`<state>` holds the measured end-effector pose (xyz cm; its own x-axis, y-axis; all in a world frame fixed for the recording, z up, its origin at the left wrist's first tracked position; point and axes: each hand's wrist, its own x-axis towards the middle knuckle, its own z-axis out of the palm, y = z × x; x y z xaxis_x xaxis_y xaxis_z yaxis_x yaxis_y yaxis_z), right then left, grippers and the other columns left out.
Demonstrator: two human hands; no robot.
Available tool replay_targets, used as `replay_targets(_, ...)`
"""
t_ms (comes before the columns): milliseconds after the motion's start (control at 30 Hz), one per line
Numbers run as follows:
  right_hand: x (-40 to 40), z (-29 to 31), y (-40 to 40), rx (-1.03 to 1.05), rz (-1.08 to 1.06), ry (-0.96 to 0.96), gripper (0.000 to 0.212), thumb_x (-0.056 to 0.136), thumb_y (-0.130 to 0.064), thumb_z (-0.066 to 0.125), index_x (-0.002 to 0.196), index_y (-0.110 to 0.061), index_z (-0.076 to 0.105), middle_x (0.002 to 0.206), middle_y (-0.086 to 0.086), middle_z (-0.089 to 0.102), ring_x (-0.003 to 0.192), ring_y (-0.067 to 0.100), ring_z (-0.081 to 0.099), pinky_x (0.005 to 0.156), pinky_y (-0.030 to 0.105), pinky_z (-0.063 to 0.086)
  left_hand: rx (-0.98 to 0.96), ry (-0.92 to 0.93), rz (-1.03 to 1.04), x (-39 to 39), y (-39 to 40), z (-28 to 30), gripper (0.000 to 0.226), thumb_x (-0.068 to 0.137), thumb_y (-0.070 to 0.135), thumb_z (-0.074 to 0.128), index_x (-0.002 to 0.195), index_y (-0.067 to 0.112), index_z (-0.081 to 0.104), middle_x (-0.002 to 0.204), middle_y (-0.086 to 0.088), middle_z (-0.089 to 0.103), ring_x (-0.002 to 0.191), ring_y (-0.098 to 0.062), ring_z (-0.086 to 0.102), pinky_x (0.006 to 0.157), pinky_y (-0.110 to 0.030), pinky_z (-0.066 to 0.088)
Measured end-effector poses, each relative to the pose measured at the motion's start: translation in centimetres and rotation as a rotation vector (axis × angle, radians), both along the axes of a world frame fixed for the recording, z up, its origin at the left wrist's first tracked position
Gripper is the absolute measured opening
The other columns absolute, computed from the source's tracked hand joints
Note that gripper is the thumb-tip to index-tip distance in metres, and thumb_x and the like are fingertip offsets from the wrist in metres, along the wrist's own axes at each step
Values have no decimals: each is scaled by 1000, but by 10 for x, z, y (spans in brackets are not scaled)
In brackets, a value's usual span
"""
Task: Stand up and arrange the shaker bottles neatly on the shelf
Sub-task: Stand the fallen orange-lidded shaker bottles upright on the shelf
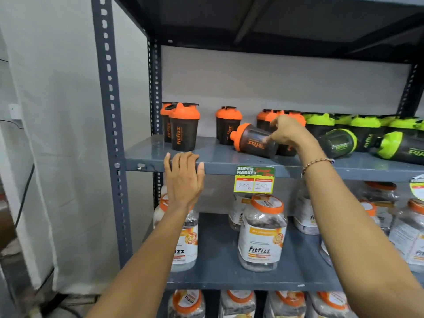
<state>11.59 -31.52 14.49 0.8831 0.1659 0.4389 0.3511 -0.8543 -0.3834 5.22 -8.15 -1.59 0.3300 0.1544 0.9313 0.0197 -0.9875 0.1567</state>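
Observation:
On the grey shelf (146,157), an orange-lidded shaker bottle (252,141) lies tilted on its side, lid pointing left. My right hand (289,131) grips its base end. My left hand (183,175) rests flat on the shelf's front edge, holding nothing. Two orange-lidded shakers (183,127) stand upright at the left, another (227,125) stands further right, and more orange ones (266,119) stand behind my right hand. At the right, green-lidded shakers (364,127) stand at the back, and two green ones (339,143) (399,148) lie on their sides.
A yellow price tag (254,180) hangs from the shelf edge. Clear jars with orange lids (261,235) fill the shelves below. A perforated grey upright post (110,111) stands at the left, with a white curtain (57,134) beyond it. Another shelf (275,21) runs overhead.

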Motion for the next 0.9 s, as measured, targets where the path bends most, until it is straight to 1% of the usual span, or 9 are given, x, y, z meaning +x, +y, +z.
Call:
replay_targets(133, 5, -14, -9, -159, 13, 85, 59, 74, -32, 78, 117, 0, 50, 123, 20, 57, 106, 34, 53, 84, 37, 44, 37, 9, 53, 3, 1, -2, 33, 94, 32, 39, 106, 12, 62, 107, -8, 63, 104, -26, 56, 107, -46, 28)
replay_targets(267, 12, -25, -5, -299, -39, 25, 72, 72, -49, 74, 123, -5, 46, 133, 20, 40, 125, 39, 36, 100, 49, 37, 87, -3, 49, 4, 6, -4, 34, 94, 35, 38, 109, 13, 59, 109, -8, 62, 105, -26, 54, 106, -42, 25)
replay_targets(367, 13, -19, -4, -230, 6, 66, 66, 62, -44, 81, 109, -5, 55, 119, 18, 52, 110, 35, 49, 85, 43, 46, 87, 22, 47, 4, 8, -6, 35, 94, 37, 36, 112, 13, 56, 112, -8, 60, 108, -26, 52, 108, -44, 26)
replay_targets(433, 12, -16, -5, -133, 48, 93, 56, 54, -39, 83, 92, -5, 62, 97, 13, 64, 82, 26, 57, 62, 31, 47, 98, 26, 48, 5, 9, -8, 35, 94, 37, 36, 113, 13, 54, 112, -9, 59, 109, -27, 51, 110, -45, 26)
replay_targets(500, 11, -15, -6, 46, 91, 161, 53, 49, -40, 84, 85, -6, 65, 84, 7, 66, 72, 20, 59, 56, 29, 49, 117, 18, 55, 6, 11, -9, 34, 95, 37, 36, 113, 13, 52, 113, -10, 58, 110, -27, 49, 111, -44, 24)
replay_targets(633, 17, -27, -10, 693, 326, 491, 64, 55, -28, 87, 110, -5, 61, 105, 11, 68, 95, 22, 67, 75, 31, 59, 126, -3, 60, 7, 14, -11, 32, 95, 37, 37, 115, 15, 50, 114, -9, 57, 112, -24, 43, 112, -42, 21)
replay_targets(733, 18, -45, 2, 1096, 605, 691, 54, 67, -15, 81, 114, -7, 57, 117, 16, 62, 105, 23, 64, 74, 28, 60, 125, -7, 61, 8, 14, -12, 33, 95, 37, 37, 115, 14, 50, 114, -9, 57, 112, -24, 43, 111, -42, 22)
replay_targets(800, 17, -50, 14, 1163, 703, 732, 52, 68, -10, 79, 114, -4, 56, 119, 18, 61, 109, 24, 63, 74, 30, 60, 124, -14, 55, 8, 14, -13, 34, 95, 38, 37, 115, 15, 50, 114, -8, 57, 111, -24, 44, 111, -42, 22)
replay_targets(900, 18, -46, 32, 1085, 721, 662, 54, 70, -5, 80, 118, 1, 56, 117, 17, 65, 108, 26, 64, 80, 36, 60, 120, -22, 49, 8, 14, -13, 34, 95, 37, 37, 115, 14, 51, 113, -7, 57, 111, -23, 44, 110, -42, 23)
